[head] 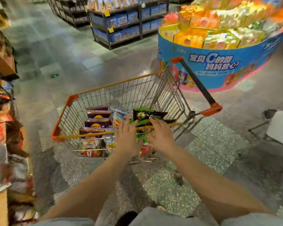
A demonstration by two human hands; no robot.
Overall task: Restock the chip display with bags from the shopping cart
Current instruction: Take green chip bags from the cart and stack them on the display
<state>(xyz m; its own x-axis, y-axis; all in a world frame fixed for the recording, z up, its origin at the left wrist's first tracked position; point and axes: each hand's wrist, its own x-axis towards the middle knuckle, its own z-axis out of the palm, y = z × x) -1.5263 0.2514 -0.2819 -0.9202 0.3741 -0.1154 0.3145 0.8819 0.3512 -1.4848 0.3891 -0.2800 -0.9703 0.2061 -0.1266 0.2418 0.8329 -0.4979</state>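
The round display stand [219, 59] carries the Chinese words "妈妈放心!". The shopping cart [121, 111] stands near the blurred chip shelf [2, 128], probably for short carrying. The chip bags are inside the cart. The left hand [127, 137] and right hand [160, 134] reach for the green-black bag [145, 115], each grip wide, holding nothing. Its label is unreadable.

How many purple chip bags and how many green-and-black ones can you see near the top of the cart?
Purple bags: 4, in a row on the cart's left side
Green-and-black bags: 1, beside both hands
Total: 5
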